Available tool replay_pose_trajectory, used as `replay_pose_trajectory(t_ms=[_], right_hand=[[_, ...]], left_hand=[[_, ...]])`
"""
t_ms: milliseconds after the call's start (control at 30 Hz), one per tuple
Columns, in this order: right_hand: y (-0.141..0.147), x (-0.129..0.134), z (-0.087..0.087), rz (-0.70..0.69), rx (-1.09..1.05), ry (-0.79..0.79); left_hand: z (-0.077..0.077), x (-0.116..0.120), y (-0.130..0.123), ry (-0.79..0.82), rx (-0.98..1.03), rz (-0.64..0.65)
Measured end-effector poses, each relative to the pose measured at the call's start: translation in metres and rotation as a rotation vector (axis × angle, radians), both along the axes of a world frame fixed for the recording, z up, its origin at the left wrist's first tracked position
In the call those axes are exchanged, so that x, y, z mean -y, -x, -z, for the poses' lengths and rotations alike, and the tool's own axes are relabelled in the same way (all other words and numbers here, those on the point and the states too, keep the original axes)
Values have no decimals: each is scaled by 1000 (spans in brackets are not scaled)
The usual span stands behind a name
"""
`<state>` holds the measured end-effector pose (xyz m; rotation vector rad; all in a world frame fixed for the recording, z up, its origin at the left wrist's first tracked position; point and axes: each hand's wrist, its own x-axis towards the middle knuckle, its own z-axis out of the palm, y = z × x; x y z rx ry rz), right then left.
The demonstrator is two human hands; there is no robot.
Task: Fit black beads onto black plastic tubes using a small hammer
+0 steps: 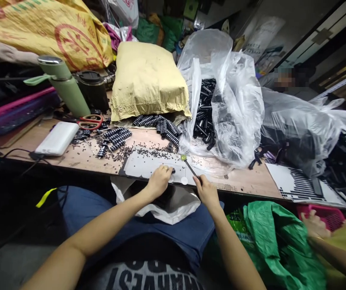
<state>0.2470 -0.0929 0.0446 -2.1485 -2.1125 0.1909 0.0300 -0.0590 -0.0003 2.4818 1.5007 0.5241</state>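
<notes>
My left hand [160,180] is closed at the bench's front edge, with a small black piece [173,170] at its fingertips. A thin metal stick [192,168] with a green-yellow tip [183,157] is gripped in my right hand [207,191]. The tip rests over a white sheet [144,164] on the bench. Many tiny black bits [153,153] lie scattered on and behind this sheet. Below my hands, an open white sack [177,209] with a dark inside lies across my lap.
Behind the sheet stand a yellow sack [149,80] and a clear bag [236,108] of black tubes. Bundled black pieces [117,139], red-handled scissors [90,121], a white power bank [57,138] and a green flask [70,90] are left. Another person's hand [315,224] is right.
</notes>
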Motion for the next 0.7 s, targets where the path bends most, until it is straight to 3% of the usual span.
replay_pose_trajectory(t_ms=[133,233,300,367,467,567,700], right_hand=[[-37,-21,19,46,120,-52],[-25,-52,21,-55,9,-249],[1,-82,17,-181,-101,-299],[31,-118,13,-260,-151,-250],[65,-166,14,-167,-163,-129],[75,-197,22,-96,-213,-89],[64,-205,35,-79,-351,-64]], left_hand=[[16,49,6,18,6,162],[33,70,11,52,-6,205],[43,75,12,92,-42,212],[51,77,11,126,-77,188],[60,81,13,113,-39,133],[62,84,20,71,81,131],[53,80,30,21,234,141]])
